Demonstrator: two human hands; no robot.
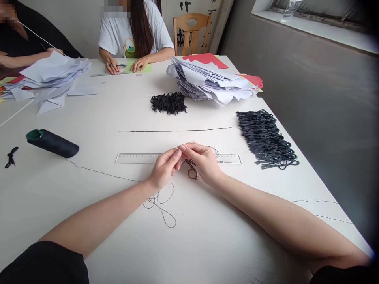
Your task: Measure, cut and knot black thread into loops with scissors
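My left hand (164,169) and my right hand (204,161) meet fingertip to fingertip above a clear ruler (136,158). Both are closed in a pinch on thin black thread (217,151), which curves out behind my right hand; the stretch between my fingertips is mostly hidden. Small bronze-coloured scissors (192,172) lie under my hands, their blades covered. Loose loops of thread (168,225) trail on the table below my left wrist, and a line runs left to a black thread spool (56,142) on its side.
Beyond the ruler lies a straight black cord (174,130). Black looped tassels sit in a bundle (168,103) and a larger row (263,138) at right. Torn paper stacks (207,81) stand farther back. Across the white table (97,221), a person (133,31) holds a pen.
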